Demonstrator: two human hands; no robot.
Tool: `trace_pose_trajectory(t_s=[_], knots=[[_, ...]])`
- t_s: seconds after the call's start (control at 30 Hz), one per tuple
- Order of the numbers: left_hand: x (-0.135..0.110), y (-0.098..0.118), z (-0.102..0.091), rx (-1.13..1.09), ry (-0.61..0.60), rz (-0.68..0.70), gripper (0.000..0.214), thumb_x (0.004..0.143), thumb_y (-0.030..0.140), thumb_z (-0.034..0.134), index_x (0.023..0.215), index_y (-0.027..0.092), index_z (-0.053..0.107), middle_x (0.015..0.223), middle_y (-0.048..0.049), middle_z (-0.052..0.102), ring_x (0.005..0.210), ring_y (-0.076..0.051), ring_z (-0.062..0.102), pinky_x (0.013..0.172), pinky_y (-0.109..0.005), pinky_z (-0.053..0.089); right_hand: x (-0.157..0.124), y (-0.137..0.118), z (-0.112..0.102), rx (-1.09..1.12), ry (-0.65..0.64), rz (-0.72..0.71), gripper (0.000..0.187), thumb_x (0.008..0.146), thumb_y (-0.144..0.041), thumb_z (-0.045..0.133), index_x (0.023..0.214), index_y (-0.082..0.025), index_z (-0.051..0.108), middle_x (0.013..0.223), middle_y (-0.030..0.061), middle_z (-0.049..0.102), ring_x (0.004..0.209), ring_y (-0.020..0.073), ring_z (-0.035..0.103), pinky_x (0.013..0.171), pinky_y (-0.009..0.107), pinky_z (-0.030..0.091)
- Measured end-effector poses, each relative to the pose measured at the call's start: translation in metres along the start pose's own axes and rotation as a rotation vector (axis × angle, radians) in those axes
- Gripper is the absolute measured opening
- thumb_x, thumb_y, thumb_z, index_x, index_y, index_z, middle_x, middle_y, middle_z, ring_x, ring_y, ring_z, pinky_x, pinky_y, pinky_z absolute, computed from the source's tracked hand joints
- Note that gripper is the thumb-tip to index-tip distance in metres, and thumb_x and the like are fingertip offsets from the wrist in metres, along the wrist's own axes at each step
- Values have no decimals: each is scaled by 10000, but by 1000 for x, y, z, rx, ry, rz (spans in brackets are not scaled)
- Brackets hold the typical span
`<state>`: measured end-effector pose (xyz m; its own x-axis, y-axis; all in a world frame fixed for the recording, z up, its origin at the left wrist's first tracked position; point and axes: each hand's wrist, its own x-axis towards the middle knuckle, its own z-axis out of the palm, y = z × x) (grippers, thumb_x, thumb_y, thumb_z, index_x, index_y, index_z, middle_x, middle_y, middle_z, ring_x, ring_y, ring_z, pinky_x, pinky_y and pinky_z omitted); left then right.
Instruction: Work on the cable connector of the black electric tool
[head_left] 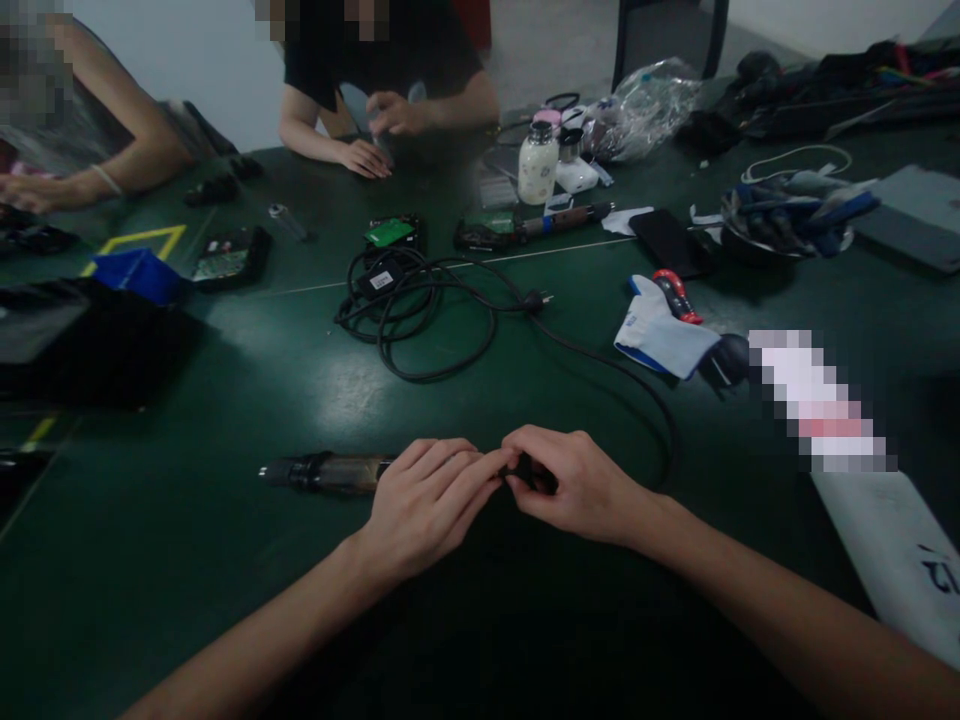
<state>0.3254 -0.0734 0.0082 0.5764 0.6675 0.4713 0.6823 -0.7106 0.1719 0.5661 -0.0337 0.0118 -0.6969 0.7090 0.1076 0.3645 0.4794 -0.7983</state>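
Note:
A dark, brown-and-black electric screwdriver [337, 473] lies level on the green table, its metal tip pointing left. My left hand [431, 505] is closed over the rear of it, so that part is hidden. At its tail end my right hand [581, 485] pinches a black cable connector [538, 474]. The fingertips of both hands meet there, and whether the connector is seated cannot be seen. A black cord [436, 379] lies coiled beyond my hands, with a labelled black block [381, 281] and a pronged plug [537, 301]; one stretch curves down toward my right hand.
A glove [664, 328] with a red-and-black handle [677, 297] lies to the right, near a long white box [885, 540]. Opened housings with a green board [392, 231], a bottle [538, 165] and a bowl of gloves [787, 225] stand farther back. Two people sit opposite.

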Motion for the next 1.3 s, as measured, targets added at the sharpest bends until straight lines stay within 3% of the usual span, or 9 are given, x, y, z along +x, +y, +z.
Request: trace_pose_trajectory(t_s=[0.83, 1.03, 1.3], knots=[[-2, -2, 1, 25, -25, 53, 518, 942, 217, 724, 1439, 212, 579, 1236, -6, 759, 1086, -188, 696, 905, -377, 494, -1, 0, 1, 27, 11, -3, 178, 933, -129, 660, 1088, -192, 601, 960, 15, 649, 716, 125, 588, 626, 240, 466], [-2, -3, 0, 31, -23, 72, 479, 955, 197, 698, 1423, 216, 596, 1184, -8, 770, 1060, -188, 700, 896, -381, 495, -1, 0, -2, 38, 9, -59, 221, 953, -109, 635, 1155, -192, 602, 1135, 60, 667, 756, 123, 608, 642, 239, 493], [-1, -3, 0, 41, -20, 64, 465, 963, 196, 677, 1420, 207, 589, 1160, -37, 777, 1041, -200, 711, 897, -379, 496, 0, 1, -2, 34, 21, -131, 97, 975, -89, 595, 950, -181, 612, 1229, 100, 674, 824, 139, 644, 696, 260, 519]])
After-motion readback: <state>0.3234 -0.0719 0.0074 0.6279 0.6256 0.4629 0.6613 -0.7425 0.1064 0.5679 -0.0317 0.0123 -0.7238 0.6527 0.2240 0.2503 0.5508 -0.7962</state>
